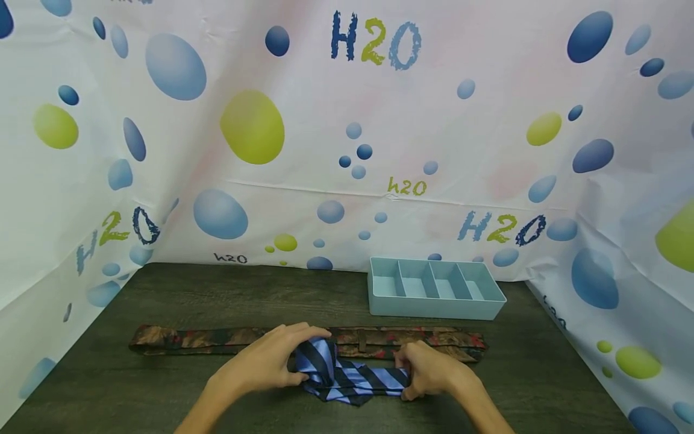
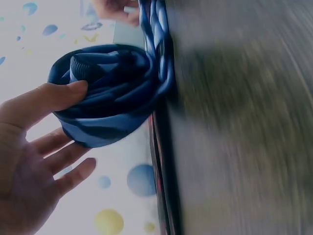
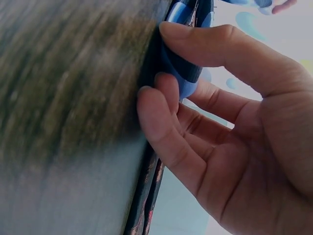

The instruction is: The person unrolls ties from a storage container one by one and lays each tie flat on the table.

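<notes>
A blue-and-black striped necktie (image 1: 374, 380) lies near the front of the table, rolled up at its left part and flat to the right. My left hand (image 1: 260, 361) grips the roll between thumb and fingers; in the left wrist view the rolled tie (image 2: 110, 125) shows its coiled layers, with the thumb on the near side. At the flat part's right end, my right hand (image 1: 431, 369) pinches the folded tie. Its thumb and curled fingers meet around the fold (image 3: 183, 78) in the right wrist view. Just behind lies a brown-and-red patterned necktie (image 1: 217, 342), stretched lengthwise and partly hidden by both hands.
A light blue tray (image 1: 434, 307) with several compartments stands at the back right of the dark wooden table (image 1: 244, 295). A white sheet (image 1: 303, 108) with blue and green dots hangs behind the table and along both sides.
</notes>
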Available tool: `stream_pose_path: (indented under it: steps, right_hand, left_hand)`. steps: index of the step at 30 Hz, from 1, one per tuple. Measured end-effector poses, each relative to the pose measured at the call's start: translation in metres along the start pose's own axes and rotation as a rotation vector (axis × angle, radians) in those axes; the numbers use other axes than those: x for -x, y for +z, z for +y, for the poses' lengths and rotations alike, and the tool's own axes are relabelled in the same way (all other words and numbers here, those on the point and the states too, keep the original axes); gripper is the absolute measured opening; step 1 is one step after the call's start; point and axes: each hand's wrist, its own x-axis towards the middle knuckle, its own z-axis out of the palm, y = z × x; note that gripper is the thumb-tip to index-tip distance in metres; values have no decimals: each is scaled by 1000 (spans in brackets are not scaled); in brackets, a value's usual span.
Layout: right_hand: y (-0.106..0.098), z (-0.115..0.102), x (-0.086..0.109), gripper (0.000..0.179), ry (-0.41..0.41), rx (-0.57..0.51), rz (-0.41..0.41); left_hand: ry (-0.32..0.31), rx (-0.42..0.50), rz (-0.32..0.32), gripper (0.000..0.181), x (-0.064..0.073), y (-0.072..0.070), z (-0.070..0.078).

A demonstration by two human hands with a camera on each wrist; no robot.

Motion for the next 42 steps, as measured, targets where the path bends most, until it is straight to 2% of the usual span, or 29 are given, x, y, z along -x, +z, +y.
stream_pose_path:
  steps: [5,8,10,13,15,17,22,26,30,34,42]
  right_hand:
    - [1,-1,0,33,2,0,0]
    - [1,-1,0,33,11,2,0]
    - [1,-1,0,34,24,6,1]
    - [1,0,0,34,32,16,1]
    - [1,0,1,34,30,12,1]
    - [1,0,1,34,25,6,0]
    - [2,0,1,34,21,-3,1]
    - [2,0,1,35,18,4,1]
    - [2,0,1,35,17,3,1]
    - [1,0,1,35,19,-2,-1]
    - [1,-1,0,35,32,23,2]
  left_hand:
    - [-37,29,-29,74,14,-6,-14]
    - [-55,55,-55,78,18,-5,-27]
    - [-56,64,-71,81,18,1,-39]
    - [-32,32,-74,85,16,18,-66]
    - [-13,3,-71,86,14,26,-76]
    - [-13,-15,-74,86,13,28,-75]
    - [-51,0,-102,88,15,11,-39]
    - [-59,-41,-106,88,16,6,-23]
    - [-78,-122,-102,81,14,8,-19]
    - [-106,-122,-97,76,12,9,-18]
    - [-99,-131,-92,74,12,9,-16]
